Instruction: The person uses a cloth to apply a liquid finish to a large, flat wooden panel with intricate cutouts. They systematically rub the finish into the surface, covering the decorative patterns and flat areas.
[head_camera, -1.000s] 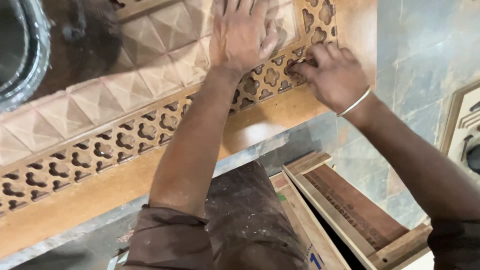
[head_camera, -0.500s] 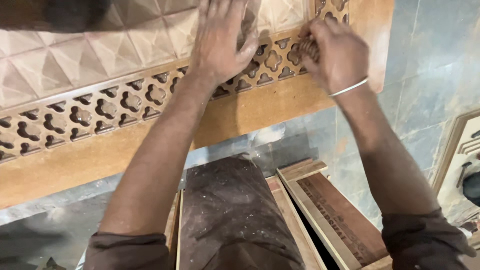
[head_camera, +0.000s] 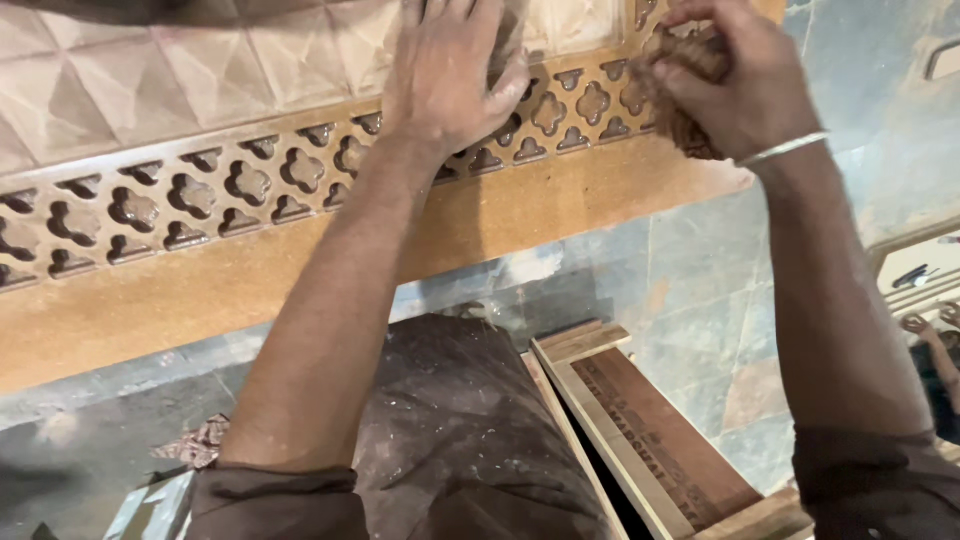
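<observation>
Two hands work on a carved panel (head_camera: 300, 190). Below them, nearest the person, a dusty knee (head_camera: 450, 430) and a wooden frame (head_camera: 650, 440) lie over the stone floor (head_camera: 700, 290). The left hand (head_camera: 450, 80) is open, flat on the fretwork. To its right, the right hand (head_camera: 740, 85) is closed around a brown sandpaper wad (head_camera: 690, 60) at the panel's corner. Beyond the left hand lies a faceted field (head_camera: 150, 60). I think hard rubbing could snap the thin cutouts, because their bridges are narrow.
</observation>
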